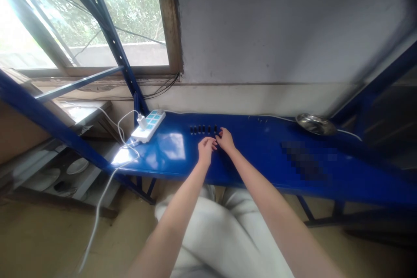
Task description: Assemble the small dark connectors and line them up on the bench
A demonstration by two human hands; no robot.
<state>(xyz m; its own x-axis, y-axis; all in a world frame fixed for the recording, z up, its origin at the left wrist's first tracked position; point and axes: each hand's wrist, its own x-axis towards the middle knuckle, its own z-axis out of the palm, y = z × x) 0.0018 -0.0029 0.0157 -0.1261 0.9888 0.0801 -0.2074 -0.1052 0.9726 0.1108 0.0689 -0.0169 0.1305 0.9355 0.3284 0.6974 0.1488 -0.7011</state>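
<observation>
Several small black cylinder-like pieces (200,129) with light ends stand in a row on the blue table (254,152). My left hand (205,148) is just in front of the row, with its fingers bent together toward my right hand. Anything between those fingers is too small to make out. My right hand (226,140) is beside the row's right end, close to the last black piece (215,129). Its thumb and index finger are apart, and I see nothing held between them. The two hands' fingertips nearly meet.
A white power strip (149,126) with a plugged-in charger and trailing cable (97,208) lies at left. A shiny metal dish (315,124) sits at back right, near a blurred dark item (302,160). Tiny bits (259,120) lie near the back edge. Blue frame posts (114,43) rise at left.
</observation>
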